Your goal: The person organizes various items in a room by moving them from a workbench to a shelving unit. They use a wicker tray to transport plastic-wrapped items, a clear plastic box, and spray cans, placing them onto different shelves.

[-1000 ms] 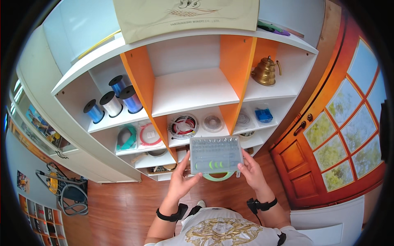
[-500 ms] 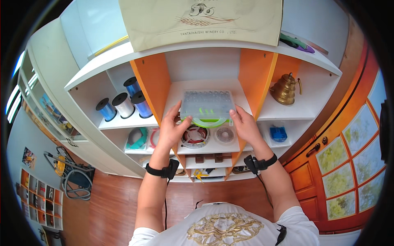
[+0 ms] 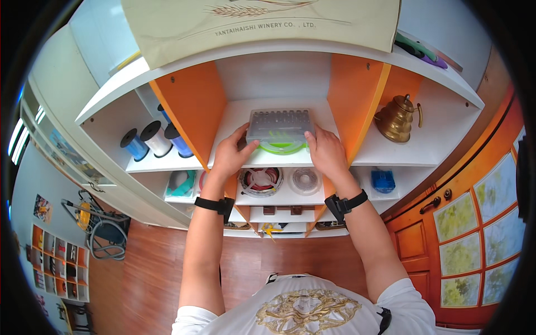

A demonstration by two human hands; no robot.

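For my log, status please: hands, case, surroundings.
Left hand, right hand hold case by sides. Case in middle compartment, shelf contact unclear. Orange partitions flank it.

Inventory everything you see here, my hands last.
Plastic case: 1, clear and green, middle compartment
Shelf unit: 1, white and orange, ahead
Package: 1, cream, atop shelf unit
Spools: at least 4, blue and white, upper left
Kettle: 1, golden, upper right
Bagged item: 1, teal, below spools
Cable reel: 1, red and white, below case
Coil: 1, clear, right of reel
Small item: 1, blue, below kettle
Cabinet: 1, cream, left
Vacuum cleaner: 1, yellow and grey, left
Door: 1, orange, right
Wristbands: 2, black, wrists
Left hand: 1, bare, gripping case's left
Right hand: 1, bare, gripping case's right
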